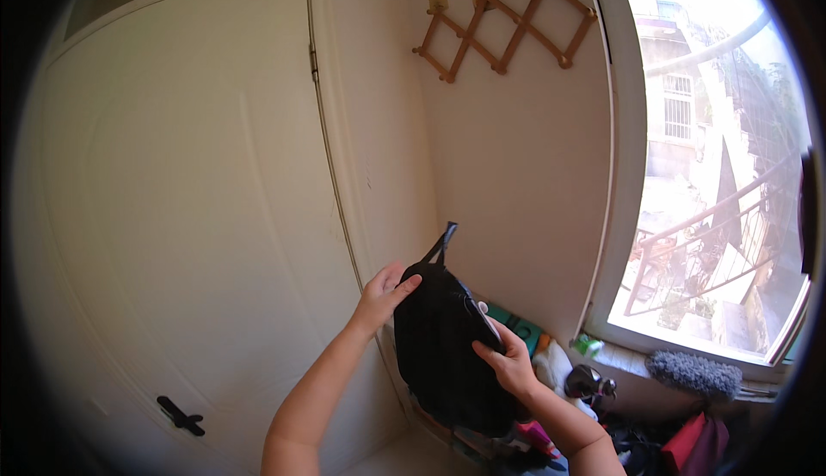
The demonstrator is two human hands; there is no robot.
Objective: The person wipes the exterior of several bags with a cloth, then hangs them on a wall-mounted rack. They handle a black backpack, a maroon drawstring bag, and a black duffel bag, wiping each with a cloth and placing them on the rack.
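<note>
Both my hands hold up a black bag (445, 353) in front of the room's corner. My left hand (386, 292) grips its upper left edge, thumb on the near face. Lower down on the right side, my right hand (506, 356) pinches the other edge, beside a strip of lighter material. From the bag's top a dark strap loop (445, 243) sticks up. High on the wall behind hangs an expanding wooden peg rack (516, 21), with no bag or clothing on its pegs. The bag's far side is hidden.
A cream door (193, 185) with a black handle (181, 416) stands at left. At right is a bright window (710, 172); a grey fluffy duster (694, 373) lies on its sill. Below sit piled items, including a green box (510, 321) and a red bag (685, 442).
</note>
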